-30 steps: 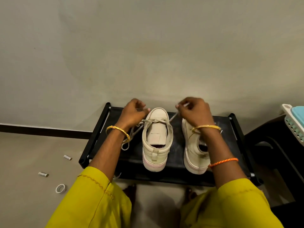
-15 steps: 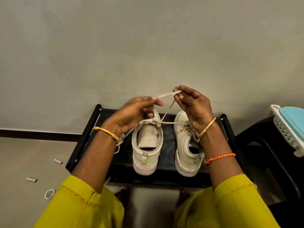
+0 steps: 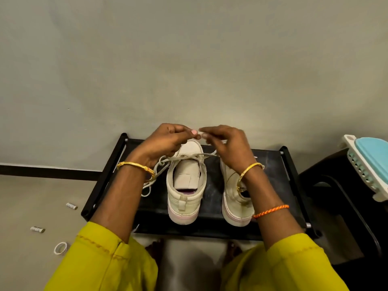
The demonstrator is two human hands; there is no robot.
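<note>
My left hand [image 3: 168, 141] pinches the lace [image 3: 189, 157], my right hand [image 3: 228, 148] is too blurred to tell, and both grips meet above the toe of the shoe [image 3: 186, 185], with the knot just below them.

Place: a home, in a corner where footwear is kept against a wall.
Rack: a low black shoe rack [image 3: 213, 186] stands at the wall and carries a pair of cream sneakers [image 3: 185, 198].
Wall: the plain painted wall [image 3: 189, 59] ends in a dark skirting strip [image 3: 42, 171] on the far left.
Floor: the pale, smooth floor [image 3: 31, 194] has two small rolls [image 3: 71, 206] and a white ring [image 3: 60, 248] lying loose on the left.
Right side: a white and turquoise plastic basket [image 3: 366, 164] sits on dark furniture [image 3: 340, 198] just beside the rack.
Person: the person has bare feet [image 3: 154, 246] on the near floor and wears loose yellow sleeves [image 3: 100, 265].
</note>
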